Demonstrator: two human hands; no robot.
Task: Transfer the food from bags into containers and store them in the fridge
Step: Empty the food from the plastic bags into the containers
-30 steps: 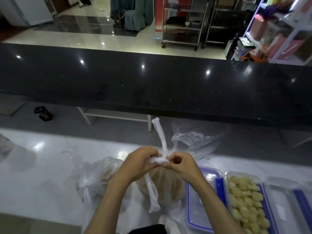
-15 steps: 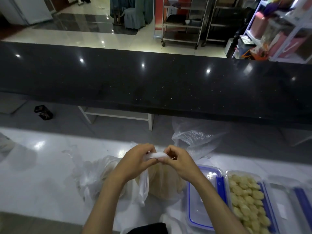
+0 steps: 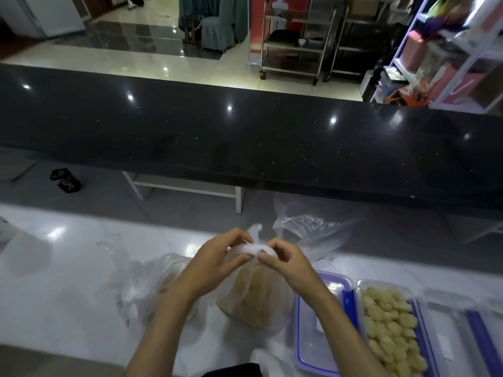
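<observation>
A clear plastic bag of tan food (image 3: 255, 297) stands on the white counter (image 3: 62, 284) in front of me. Its twisted white knot (image 3: 254, 247) is pinched from both sides: my left hand (image 3: 217, 261) grips it on the left, my right hand (image 3: 285, 261) on the right. To the right lies a clear container lid with blue clips (image 3: 318, 322), then an open container filled with pale yellow food pieces (image 3: 392, 327). Another food bag (image 3: 152, 284) slumps at the left.
An empty crumpled clear bag (image 3: 313, 227) lies behind my hands. Another lid with a blue clip (image 3: 462, 336) sits at the far right. A raised black stone ledge (image 3: 245, 142) runs across beyond the counter. Metal trolleys (image 3: 294, 42) and a shelf (image 3: 446, 55) stand far behind.
The long twisted handle that stuck up a second ago is down; the knot has loosened into a short bunch between my fingertips. Both hands stayed at the knot.
</observation>
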